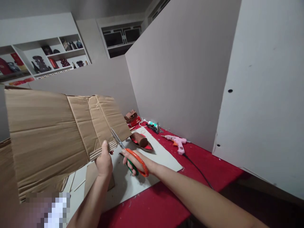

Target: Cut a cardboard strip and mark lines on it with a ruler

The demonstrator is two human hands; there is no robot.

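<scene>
A large creased sheet of brown cardboard (47,133) is held up over the table by my left hand (104,160), which grips its lower right edge with the thumb on top. Several narrow ridged strips show along that edge beside the thumb. My right hand (131,160) is closed around a pair of scissors (137,158) with one orange and one green handle. Their metal blades point up and to the left, against the cardboard's right part. Whether both blades straddle the sheet I cannot tell. Below lies a white board (163,158) on the red table.
A pink glue gun (177,142) with a black cord lies right of the white board. A brown roll on a leaf-shaped piece (141,140) rests on the board. Behind are a white-green tube (152,124) and a red box (135,121). A tall grey panel (180,72) bounds the right.
</scene>
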